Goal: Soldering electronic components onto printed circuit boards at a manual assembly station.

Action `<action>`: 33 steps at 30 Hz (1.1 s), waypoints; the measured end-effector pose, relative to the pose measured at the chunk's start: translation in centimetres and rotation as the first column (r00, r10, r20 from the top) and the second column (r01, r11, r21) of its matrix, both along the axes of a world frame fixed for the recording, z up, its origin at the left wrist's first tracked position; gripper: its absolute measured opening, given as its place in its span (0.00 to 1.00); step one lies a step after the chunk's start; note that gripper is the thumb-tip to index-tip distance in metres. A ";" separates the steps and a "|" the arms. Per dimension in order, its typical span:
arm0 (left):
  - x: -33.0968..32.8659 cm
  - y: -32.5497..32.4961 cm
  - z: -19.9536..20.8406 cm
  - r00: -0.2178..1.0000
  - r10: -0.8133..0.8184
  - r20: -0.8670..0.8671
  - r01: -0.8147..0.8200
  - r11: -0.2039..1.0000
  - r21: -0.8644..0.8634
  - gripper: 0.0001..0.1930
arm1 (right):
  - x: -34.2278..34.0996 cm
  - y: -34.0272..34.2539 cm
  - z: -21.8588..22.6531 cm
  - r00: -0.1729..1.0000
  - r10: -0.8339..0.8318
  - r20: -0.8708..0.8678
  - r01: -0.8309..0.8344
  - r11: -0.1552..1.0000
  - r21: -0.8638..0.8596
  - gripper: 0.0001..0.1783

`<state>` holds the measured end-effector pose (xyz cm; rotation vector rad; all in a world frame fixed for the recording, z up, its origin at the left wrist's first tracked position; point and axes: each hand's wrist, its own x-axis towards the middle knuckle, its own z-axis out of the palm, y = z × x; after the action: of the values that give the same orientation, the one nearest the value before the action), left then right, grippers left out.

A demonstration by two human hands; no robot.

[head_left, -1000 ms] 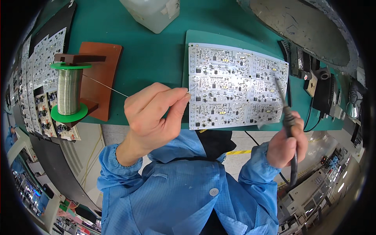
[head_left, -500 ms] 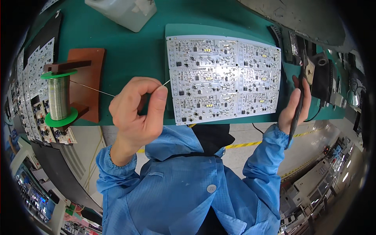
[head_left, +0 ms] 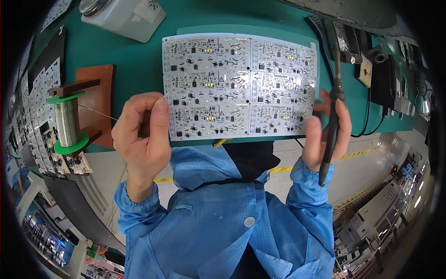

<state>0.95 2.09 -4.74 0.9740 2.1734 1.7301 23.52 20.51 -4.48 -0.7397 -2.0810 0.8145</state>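
A white panel of circuit boards (head_left: 248, 88), dotted with small components, lies face up in front of me. My left hand (head_left: 141, 132) pinches a strand of solder wire between thumb and forefinger, its free tip just over the panel's left edge. From behind that hand the wire runs back to a spool of solder wire (head_left: 67, 122) with green flanges. My right hand (head_left: 330, 132) holds a soldering iron (head_left: 331, 135) with a black grip, its metal shaft pointing away from me. Thumb and fingers of this hand are at the panel's right edge; whether they touch it, I cannot tell.
The spool sits on a brown stand (head_left: 100, 116). A whitish bottle (head_left: 125, 21) stands at the far left, and a black brush (head_left: 320, 32) lies at the far right. More circuit boards (head_left: 39, 93) line the left side. Black cables (head_left: 367, 116) curve near the right edge.
The panel has shifted left on the green mat. My right hand has moved left with the soldering iron, up to the panel's edge. The wire tip now overlaps the panel.
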 end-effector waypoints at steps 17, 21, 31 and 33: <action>3.6 5.8 1.7 0.797 -0.356 -0.489 0.366 0.927 -0.079 0.11 | -0.3 -1.5 5.6 0.957 0.289 0.004 -0.288 0.952 0.103 0.07; 3.7 6.0 1.6 0.792 -0.369 -0.486 0.375 0.923 -0.090 0.11 | -0.3 -1.5 5.2 0.960 0.280 -0.011 -0.278 0.955 0.100 0.07; 3.6 5.8 1.3 0.758 -0.387 -0.525 0.382 0.916 -0.123 0.11 | -0.4 -1.5 5.4 0.950 0.310 0.044 -0.313 0.946 0.090 0.09; 3.7 5.7 1.4 0.751 -0.392 -0.531 0.376 0.915 -0.143 0.11 | -0.4 -1.5 5.4 0.950 0.309 0.039 -0.311 0.946 0.091 0.09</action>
<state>4.60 7.82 -3.35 1.9565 2.0530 1.3228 23.09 18.97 0.88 -0.3741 -2.2754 0.8690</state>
